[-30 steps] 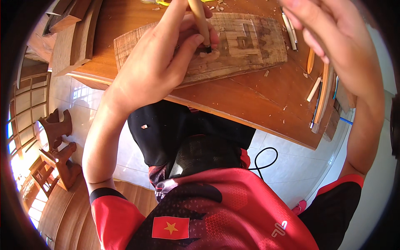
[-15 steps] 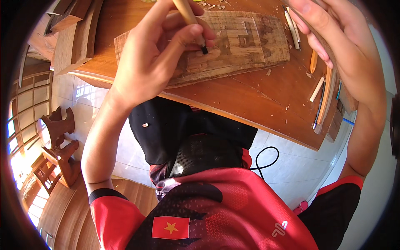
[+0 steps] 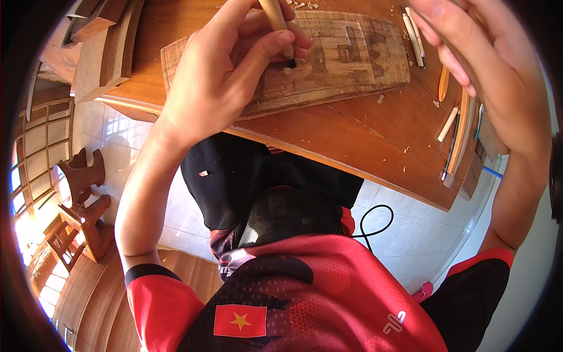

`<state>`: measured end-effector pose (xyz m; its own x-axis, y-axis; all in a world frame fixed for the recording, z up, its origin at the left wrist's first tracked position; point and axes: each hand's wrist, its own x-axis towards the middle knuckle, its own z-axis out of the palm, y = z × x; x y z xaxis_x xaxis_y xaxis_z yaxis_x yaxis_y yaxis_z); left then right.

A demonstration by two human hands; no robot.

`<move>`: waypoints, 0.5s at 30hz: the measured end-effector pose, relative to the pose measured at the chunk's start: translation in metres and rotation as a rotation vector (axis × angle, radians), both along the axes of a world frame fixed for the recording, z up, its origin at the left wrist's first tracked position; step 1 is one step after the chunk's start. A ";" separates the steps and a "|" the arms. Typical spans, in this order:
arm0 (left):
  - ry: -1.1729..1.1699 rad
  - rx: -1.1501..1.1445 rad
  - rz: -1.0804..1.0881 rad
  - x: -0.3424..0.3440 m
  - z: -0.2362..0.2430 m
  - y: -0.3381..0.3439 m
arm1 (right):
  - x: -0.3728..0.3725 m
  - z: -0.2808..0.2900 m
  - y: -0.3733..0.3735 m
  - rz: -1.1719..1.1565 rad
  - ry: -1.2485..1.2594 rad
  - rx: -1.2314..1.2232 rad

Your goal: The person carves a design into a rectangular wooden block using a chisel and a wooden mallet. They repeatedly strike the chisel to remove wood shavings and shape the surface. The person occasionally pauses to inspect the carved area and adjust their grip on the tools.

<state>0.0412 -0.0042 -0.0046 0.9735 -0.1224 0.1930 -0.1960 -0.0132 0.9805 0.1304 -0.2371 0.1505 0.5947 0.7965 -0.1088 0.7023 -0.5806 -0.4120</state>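
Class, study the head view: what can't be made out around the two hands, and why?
All in the head view:
Upper end of the pale, round wooden tool handle: cut off by the top edge.
Part of the flat brown carved wooden board: hidden behind the left hand.
Whether the bare right hand grips anything: the top edge crops it.
Exact shape of the dark tool tip: too small.

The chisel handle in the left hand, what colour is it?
The chisel handle is pale yellowish tan, best seen in the head view.
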 end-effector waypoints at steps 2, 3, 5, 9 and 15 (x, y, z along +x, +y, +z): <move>-0.013 -0.025 0.015 -0.001 -0.004 -0.001 | -0.001 0.001 -0.001 -0.002 -0.002 -0.002; -0.010 -0.036 0.024 -0.001 -0.004 -0.002 | -0.001 0.001 -0.001 -0.001 -0.003 -0.003; 0.025 -0.022 0.054 -0.003 0.007 -0.005 | -0.001 0.001 -0.001 -0.003 -0.005 -0.005; -0.007 0.090 0.075 -0.005 0.014 -0.008 | -0.002 0.002 0.001 0.002 -0.007 -0.009; -0.099 0.099 -0.020 0.002 -0.002 0.004 | -0.002 0.002 0.002 0.011 -0.006 -0.010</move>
<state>0.0431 -0.0005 -0.0068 0.9474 -0.1644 0.2745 -0.2934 -0.1037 0.9504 0.1281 -0.2350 0.1520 0.5867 0.8018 -0.1135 0.7109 -0.5770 -0.4022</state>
